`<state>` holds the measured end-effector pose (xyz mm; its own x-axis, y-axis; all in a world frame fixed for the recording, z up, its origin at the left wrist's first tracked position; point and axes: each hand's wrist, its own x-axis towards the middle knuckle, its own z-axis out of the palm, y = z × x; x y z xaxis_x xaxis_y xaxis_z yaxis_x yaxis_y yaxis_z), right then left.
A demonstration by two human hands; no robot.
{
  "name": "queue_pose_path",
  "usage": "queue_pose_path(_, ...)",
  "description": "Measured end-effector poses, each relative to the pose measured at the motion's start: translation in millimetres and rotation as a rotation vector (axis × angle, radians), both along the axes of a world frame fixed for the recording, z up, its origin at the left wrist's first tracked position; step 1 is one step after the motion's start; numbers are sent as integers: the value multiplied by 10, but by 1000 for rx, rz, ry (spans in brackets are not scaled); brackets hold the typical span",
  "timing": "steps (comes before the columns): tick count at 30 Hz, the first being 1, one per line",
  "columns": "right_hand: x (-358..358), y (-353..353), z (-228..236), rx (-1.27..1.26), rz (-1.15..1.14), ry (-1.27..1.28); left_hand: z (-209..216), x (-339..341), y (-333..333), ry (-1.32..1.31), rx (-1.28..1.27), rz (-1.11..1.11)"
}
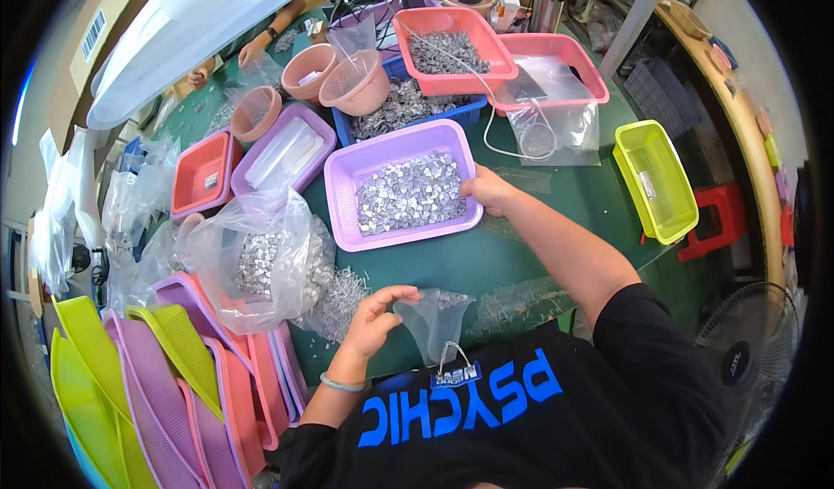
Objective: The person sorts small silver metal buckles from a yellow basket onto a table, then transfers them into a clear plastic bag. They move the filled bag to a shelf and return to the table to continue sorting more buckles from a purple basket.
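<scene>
My right hand (492, 191) is closed on the right rim of a purple plastic basket (406, 239), which holds a layer of small shiny silver pieces (408, 192). Nearer to me, my left hand (372, 322) pinches the upper left edge of a small clear plastic bag (434, 320) with thumb and forefinger. A few small pieces seem to lie near the bag's top; its lower end hangs by the table's front edge. Left of that hand is a heap of thin silver strips (343, 302), beside a large clear bag (261, 237) of silver pieces.
Behind the purple basket are a blue crate (465, 114) and a pink basket (473, 76) of grey pieces. Stacked baskets (165, 359) stand at the lower left. A lime basket (651, 176) sits at the right edge, near a fan (747, 350). Another person's hand (254, 50) shows far left.
</scene>
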<state>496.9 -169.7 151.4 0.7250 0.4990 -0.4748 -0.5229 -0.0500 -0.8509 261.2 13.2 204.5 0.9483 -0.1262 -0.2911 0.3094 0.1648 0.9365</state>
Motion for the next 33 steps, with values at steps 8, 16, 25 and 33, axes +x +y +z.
queue_pose_path(8, -510, -187, 262, 178, -277, 9, -51, -21, 71, 70, -42, -39)
queue_pose_path(16, -723, -942, 586, 200, -536, 34, -26, 184, 114, 39, 28, 28)
queue_pose_path(25, -963, -1579, 932, 216, -684, -122, 230, 2075, 103, 178, 172, 164)
queue_pose_path(33, -1063, -1752, 1083, 263, -797, -122, 264, 3477, -66, 364, -37, 185)
